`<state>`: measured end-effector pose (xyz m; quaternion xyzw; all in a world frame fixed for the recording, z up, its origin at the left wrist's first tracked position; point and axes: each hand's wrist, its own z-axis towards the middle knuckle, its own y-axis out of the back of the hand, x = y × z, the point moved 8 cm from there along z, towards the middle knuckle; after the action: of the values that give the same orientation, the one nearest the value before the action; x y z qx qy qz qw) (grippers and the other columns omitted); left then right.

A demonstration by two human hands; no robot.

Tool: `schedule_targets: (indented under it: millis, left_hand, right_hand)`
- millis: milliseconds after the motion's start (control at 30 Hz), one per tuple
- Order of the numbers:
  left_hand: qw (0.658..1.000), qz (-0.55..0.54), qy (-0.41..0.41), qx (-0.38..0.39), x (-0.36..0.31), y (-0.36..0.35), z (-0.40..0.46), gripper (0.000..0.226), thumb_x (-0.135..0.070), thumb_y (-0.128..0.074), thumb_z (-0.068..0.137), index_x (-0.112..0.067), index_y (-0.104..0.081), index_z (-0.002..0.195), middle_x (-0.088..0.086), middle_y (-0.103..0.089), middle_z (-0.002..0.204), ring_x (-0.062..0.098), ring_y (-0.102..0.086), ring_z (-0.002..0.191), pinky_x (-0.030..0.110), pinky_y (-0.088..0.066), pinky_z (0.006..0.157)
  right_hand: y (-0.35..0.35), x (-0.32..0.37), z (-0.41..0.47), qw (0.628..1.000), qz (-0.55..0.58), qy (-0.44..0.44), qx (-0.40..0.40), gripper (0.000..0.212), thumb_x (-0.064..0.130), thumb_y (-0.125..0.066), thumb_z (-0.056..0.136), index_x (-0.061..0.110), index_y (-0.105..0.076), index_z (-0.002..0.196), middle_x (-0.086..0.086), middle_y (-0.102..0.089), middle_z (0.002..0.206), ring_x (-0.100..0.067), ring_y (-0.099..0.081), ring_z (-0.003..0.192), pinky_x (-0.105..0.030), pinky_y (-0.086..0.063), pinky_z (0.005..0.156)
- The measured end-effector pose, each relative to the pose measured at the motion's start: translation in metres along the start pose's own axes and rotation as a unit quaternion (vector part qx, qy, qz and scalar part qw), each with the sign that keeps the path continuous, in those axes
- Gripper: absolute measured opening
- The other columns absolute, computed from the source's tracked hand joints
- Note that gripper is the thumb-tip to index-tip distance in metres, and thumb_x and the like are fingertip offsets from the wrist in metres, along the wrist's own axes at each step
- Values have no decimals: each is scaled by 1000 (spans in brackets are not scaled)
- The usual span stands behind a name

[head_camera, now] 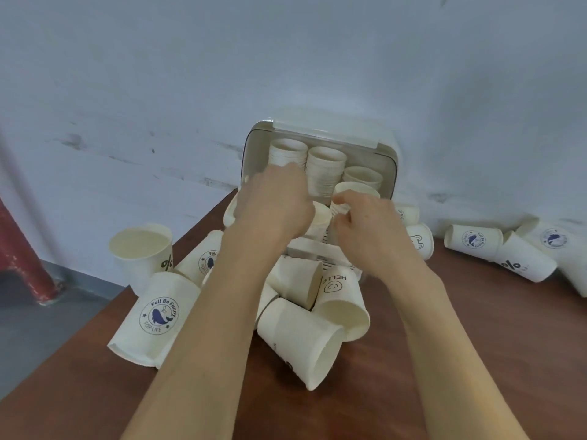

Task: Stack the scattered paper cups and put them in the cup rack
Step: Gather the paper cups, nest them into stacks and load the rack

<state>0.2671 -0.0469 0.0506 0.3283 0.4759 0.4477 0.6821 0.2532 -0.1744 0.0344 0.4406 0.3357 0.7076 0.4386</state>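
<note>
Right hand (365, 214) is pinching a white paper cup stack (352, 193) and left hand (273, 201), fingers curled, is gripping another white cup (319, 219), both at the mouth of the lidded cream plastic cup rack (389, 173) on the brown wooden table (444, 344), loose cups lying around.

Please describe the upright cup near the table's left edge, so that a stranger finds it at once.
Start at the cup rack by the wall, then go left along the table to its edge. The upright cup stands there, mouth up; its neighbours all lie tipped over.
</note>
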Motion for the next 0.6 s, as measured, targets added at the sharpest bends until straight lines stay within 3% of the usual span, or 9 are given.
schedule_targets:
  millis: [100, 200, 333, 600]
  left_hand:
    - [999, -8, -29, -45, -18, 8, -30, 14, -17, -45, 91, -13, -56, 84, 7, -52, 83, 30, -49, 79, 34, -39, 63]
    - [999, 0, -36, -38, -26, 9, -60, 21, -20, -44, 93, -17, -63, 101, 5, -62, 101, 30, -58, 95, 35, -43, 70]
    - [999, 6, -38, 3, -40, 15, -97, 20, -22, -44, 94, -20, -62, 101, 4, -64, 104, 28, -60, 95, 36, -46, 71]
    - [996, -22, -80, 24, -93, 52, -151, 24, -25, -44, 95, -17, -62, 109, 5, -65, 108, 28, -59, 100, 35, -43, 73]
  right_hand:
    - [12, -7, -22, 1000, 10, -23, -3, 29, 6, -45, 88, 7, -61, 112, -11, -67, 91, -32, -56, 99, -43, -44, 86]
    - [24, -16, -52, 998, 14, -54, 9, 29, 7, -45, 89, 8, -60, 113, -11, -66, 99, -32, -56, 101, -44, -46, 86]
    - [37, -19, -92, 996, -2, -73, 51, 29, 9, -43, 88, 12, -58, 113, -10, -64, 105, -30, -56, 99, -39, -47, 80]
    - [80, -26, -149, 987, 3, -125, 98, 41, 14, -45, 87, 16, -55, 127, -8, -64, 114, -31, -54, 112, -37, -45, 87]
